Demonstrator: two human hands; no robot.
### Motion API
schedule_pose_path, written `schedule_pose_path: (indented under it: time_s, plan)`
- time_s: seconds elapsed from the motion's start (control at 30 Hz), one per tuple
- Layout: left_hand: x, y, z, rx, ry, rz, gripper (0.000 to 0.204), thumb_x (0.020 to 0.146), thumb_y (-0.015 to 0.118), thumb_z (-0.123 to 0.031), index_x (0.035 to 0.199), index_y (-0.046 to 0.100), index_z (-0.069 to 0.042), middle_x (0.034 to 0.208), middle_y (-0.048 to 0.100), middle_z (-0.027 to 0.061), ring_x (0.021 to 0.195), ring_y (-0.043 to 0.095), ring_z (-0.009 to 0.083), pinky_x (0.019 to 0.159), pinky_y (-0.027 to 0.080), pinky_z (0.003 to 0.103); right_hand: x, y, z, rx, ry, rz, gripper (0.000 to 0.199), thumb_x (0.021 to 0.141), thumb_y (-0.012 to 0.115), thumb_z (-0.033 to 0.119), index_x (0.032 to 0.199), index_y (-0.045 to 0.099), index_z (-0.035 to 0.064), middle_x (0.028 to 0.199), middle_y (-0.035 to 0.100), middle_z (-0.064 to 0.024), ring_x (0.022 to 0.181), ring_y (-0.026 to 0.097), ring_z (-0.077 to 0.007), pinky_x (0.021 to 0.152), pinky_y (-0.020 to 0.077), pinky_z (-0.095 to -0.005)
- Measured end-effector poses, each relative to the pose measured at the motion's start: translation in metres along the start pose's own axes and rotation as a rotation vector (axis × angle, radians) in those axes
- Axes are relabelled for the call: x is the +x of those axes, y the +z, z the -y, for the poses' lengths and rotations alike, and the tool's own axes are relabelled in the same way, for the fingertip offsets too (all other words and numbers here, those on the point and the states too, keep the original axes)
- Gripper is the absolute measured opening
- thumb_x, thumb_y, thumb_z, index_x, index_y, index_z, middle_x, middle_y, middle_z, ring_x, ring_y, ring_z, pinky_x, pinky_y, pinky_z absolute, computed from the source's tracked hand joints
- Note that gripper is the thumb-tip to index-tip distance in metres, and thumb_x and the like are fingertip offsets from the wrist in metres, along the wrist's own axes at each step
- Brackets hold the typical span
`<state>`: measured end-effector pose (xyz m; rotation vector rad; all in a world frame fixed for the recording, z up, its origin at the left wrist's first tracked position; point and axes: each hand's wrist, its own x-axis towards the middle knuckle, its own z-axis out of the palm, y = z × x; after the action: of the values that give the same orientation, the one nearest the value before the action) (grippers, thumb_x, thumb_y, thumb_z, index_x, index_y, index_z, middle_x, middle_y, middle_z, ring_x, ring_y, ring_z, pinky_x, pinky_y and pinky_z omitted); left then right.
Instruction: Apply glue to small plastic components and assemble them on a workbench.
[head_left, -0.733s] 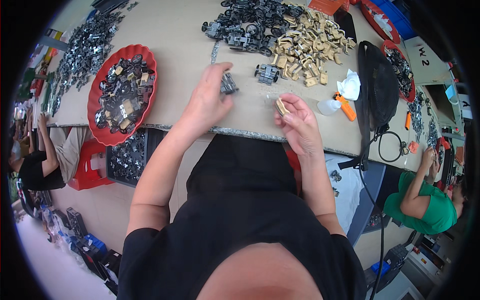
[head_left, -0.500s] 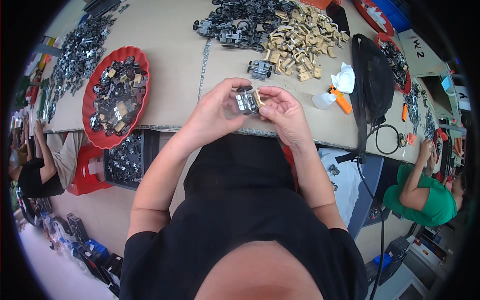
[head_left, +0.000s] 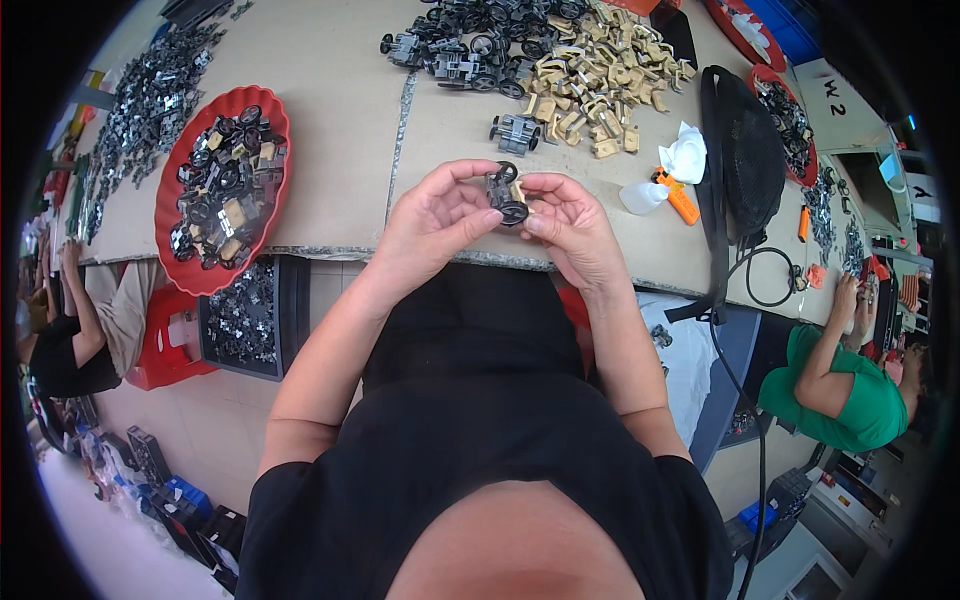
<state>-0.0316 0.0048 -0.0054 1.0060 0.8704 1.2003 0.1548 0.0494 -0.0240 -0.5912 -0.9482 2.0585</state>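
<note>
Lying in a wide scatter at the left of the table, small grey parts come first, then a red scalloped tray filled with mixed grey, black and tan pieces. Next, the left hand pinches a dark wheeled piece between thumb and fingers, over the table near its front edge. Beyond lies a heap of wheeled assemblies, with one grey assembly just apart on its near side. A tan piece sits against the held wheeled piece's right side; whether they are joined, I cannot tell. The right hand pinches that tan piece. Farther right are a heap of tan pieces, a white bottle, an orange tool, crumpled white tissue, a black bag and a co-worker in green
</note>
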Motion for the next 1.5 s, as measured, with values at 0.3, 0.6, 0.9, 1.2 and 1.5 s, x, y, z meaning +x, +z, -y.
schedule_pose_path:
  time_s: [0.3, 0.6, 0.9, 1.2, 1.5]
  plan:
    - [-0.003, -0.007, 0.002, 0.132, 0.128, 0.031, 0.042, 0.08, 0.058, 0.006, 0.121, 0.051, -0.002, 0.115, 0.041, 0.0066, 0.098, 0.051, 0.0118, 0.084, 0.046, 0.025, 0.001, -0.004, -0.001, 0.008, 0.038, 0.02, 0.036, 0.078, 0.062, -0.002, 0.112, 0.051, -0.0045, 0.104, 0.059, -0.0127, 0.089, 0.06, -0.0145, 0.078, 0.0507, -0.0274]
    - [-0.002, -0.008, -0.001, 0.103, 0.09, -0.01, 0.035, 0.08, 0.058, 0.006, 0.115, 0.055, 0.0, 0.109, 0.043, 0.0059, 0.098, 0.053, 0.0118, 0.085, 0.049, 0.023, 0.002, -0.001, -0.006, -0.057, -0.002, -0.032, 0.03, 0.079, 0.062, -0.003, 0.108, 0.055, -0.0049, 0.101, 0.061, -0.0127, 0.089, 0.061, -0.0154, 0.079, 0.0518, -0.0279]
    - [-0.002, -0.003, -0.007, 0.184, 0.087, -0.12, 0.029, 0.077, 0.061, 0.007, 0.106, 0.058, 0.004, 0.105, 0.045, 0.007, 0.091, 0.056, 0.012, 0.081, 0.051, 0.022, -0.002, 0.002, -0.014, -0.218, -0.153, -0.074, 0.016, 0.08, 0.058, -0.006, 0.096, 0.062, -0.0058, 0.105, 0.055, -0.013, 0.092, 0.059, -0.0184, 0.08, 0.0526, -0.0284]
    - [-0.005, -0.004, -0.015, 0.304, 0.067, -0.089, 0.029, 0.078, 0.059, 0.009, 0.106, 0.058, 0.003, 0.105, 0.046, 0.0065, 0.092, 0.053, 0.0114, 0.082, 0.051, 0.022, -0.002, 0.009, -0.007, -0.315, -0.128, -0.022, 0.016, 0.081, 0.057, -0.006, 0.097, 0.062, -0.0066, 0.121, 0.044, -0.0138, 0.097, 0.058, -0.0181, 0.082, 0.0517, -0.0289]
    - [-0.005, -0.007, -0.015, 0.327, 0.082, -0.07, 0.027, 0.079, 0.062, 0.003, 0.106, 0.059, 0.002, 0.104, 0.046, 0.0064, 0.093, 0.056, 0.0125, 0.08, 0.052, 0.023, 0.001, 0.005, -0.005, -0.147, -0.008, -0.033, 0.033, 0.079, 0.062, -0.004, 0.11, 0.051, -0.0057, 0.098, 0.061, -0.0125, 0.087, 0.062, -0.0152, 0.079, 0.0522, -0.0277]
